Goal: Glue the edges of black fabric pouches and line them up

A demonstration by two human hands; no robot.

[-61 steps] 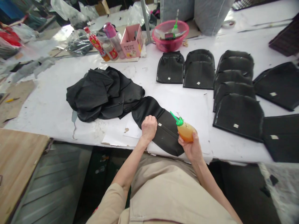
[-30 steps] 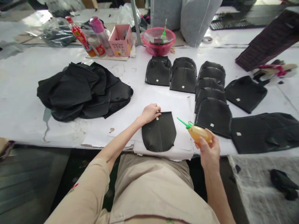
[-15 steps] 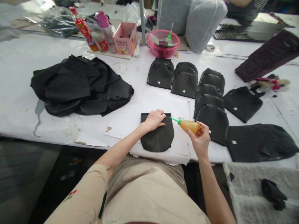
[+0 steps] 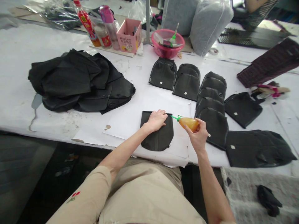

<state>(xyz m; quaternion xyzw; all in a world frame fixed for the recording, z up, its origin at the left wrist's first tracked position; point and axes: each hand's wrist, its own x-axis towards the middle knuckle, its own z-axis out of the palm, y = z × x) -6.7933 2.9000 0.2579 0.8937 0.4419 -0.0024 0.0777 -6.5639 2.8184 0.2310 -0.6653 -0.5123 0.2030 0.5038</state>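
Note:
A black rounded fabric piece [image 4: 158, 137] lies flat on white paper at the near edge of the table [image 4: 21, 93]. My left hand [image 4: 157, 119] presses flat on its upper edge, fingers stretched out. My right hand [image 4: 198, 137] grips an orange squeeze bottle [image 4: 190, 123] with a green nozzle. The nozzle tip points left at the piece's top right corner, close to my left fingers.
A heap of black fabric [image 4: 77, 82] lies at the left. Several finished black pieces [image 4: 211, 105] are laid out in rows to the right. At the back stand bottles [image 4: 87, 23], a pink box [image 4: 129, 35], a pink basin [image 4: 167, 40] and grey bags [image 4: 210, 21].
The fabric piece was turned straight and laid flat. My left hand went from gripping its edge to pressing flat on it. My right hand brought the bottle's nozzle to the piece's top right corner.

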